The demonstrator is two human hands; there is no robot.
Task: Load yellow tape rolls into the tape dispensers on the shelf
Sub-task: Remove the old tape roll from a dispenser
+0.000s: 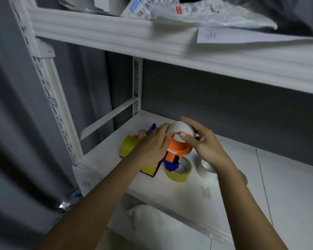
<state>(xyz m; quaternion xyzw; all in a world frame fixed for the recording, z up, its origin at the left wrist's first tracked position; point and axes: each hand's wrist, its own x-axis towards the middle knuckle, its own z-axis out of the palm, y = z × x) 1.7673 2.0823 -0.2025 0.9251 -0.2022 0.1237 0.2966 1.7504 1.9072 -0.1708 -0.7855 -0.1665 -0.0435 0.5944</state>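
My right hand [204, 141] holds a white ring [181, 129]. It looks like a tape roll or an empty core, but I cannot tell which. My thumb is curled over its front edge and my fingers wrap round the back. The ring sits at the top of the orange tape dispenser [178, 147], touching its round wheel.

My left hand [152, 145] is on the left side of the same dispenser. The fingers are curled round it and hold it up off the shelf. A finger of that hand touches the left edge of the white ring. A blue part [151, 129] sticks up behind my left hand. Another blue part [172, 166] hangs below the orange one.

One yellow tape roll [179, 173] lies flat on the white shelf [287, 177], just under the orange dispenser. A second yellow tape roll [127, 146] is on the left, partly hidden by my left hand. It seems to sit in another dispenser, but I cannot see that well. A yellow and dark blue piece [150, 169] pokes out under my left wrist.

A white tape roll [205, 168] lies on the shelf near my right wrist. A small clear thing [205, 192] lies close to the front edge.

On the shelf above are white bags with labels [170, 8] and a paper note [224, 36] stuck to the edge.
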